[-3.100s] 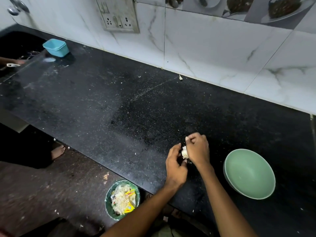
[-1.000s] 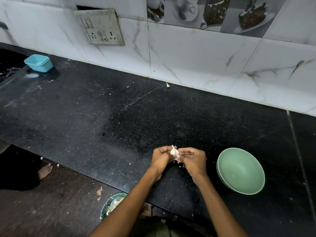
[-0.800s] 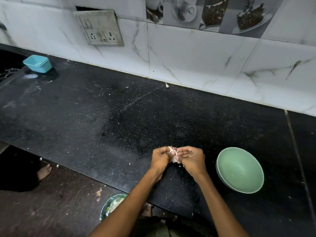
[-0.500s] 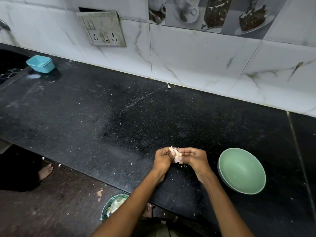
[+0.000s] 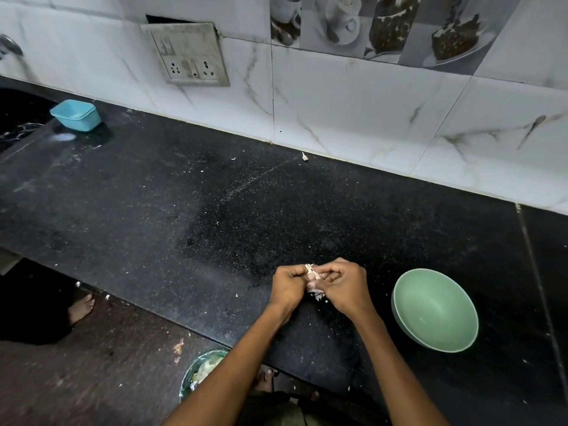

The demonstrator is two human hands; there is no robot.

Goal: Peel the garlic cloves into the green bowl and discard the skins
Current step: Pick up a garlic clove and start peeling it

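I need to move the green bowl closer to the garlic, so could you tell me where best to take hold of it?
Take the green bowl by its near-left rim, thumb inside, fingers under the outer wall. It sits upright and empty, just right of the right hand, so that edge is probably the shortest reach.

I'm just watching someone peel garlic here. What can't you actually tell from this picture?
- Head view: the pale papery garlic is mostly covered by the left hand and right hand, so how far it is peeled is unclear.
- The round green waste bin on the floor is partly hidden by the black stone counter edge and left forearm.
- The steel tap is cut off by the left edge.
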